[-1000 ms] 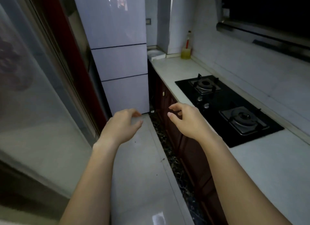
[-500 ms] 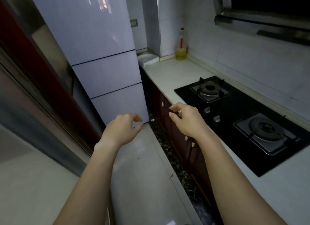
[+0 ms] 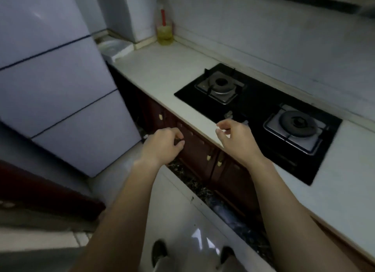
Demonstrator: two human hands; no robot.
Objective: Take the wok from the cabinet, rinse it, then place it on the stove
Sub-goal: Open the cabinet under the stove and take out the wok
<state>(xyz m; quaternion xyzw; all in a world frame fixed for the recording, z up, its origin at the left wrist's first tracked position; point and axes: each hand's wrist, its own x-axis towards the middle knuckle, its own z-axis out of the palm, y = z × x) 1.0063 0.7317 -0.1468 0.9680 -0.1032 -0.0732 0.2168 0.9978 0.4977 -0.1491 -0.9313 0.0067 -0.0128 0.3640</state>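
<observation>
The wok does not show anywhere in your view, so you cannot tell where it lies. The cabinet (image 3: 194,156) is the dark brown run of doors under the tabletop (image 3: 162,73), and those doors are closed, with two small pale handles (image 3: 209,157) side by side near the middle seam.

The stove (image 3: 255,109) is a black glass hob set into the tabletop. Its far burner (image 3: 221,86) and near burner (image 3: 296,122) both stand bare.

Your left hand (image 3: 162,146) hangs in front of the cabinet's upper edge. Its fingers (image 3: 176,132) are loosely curled, the thumb tip close to them, and they hold nothing; whether they touch the door you cannot tell. Your right hand (image 3: 235,138) hovers over the front lip of the tabletop, just beside the stove's front edge and a control knob (image 3: 228,115). Its fingers (image 3: 223,124) are also slack and half curled, with a narrow gap to the thumb, gripping nothing.

Further out, a bottle (image 3: 164,28) of yellow liquid stands upright in the far corner of the tabletop. A pale fridge (image 3: 56,89) fills the left side. Your feet (image 3: 159,249) are on the glossy white floor (image 3: 178,211).
</observation>
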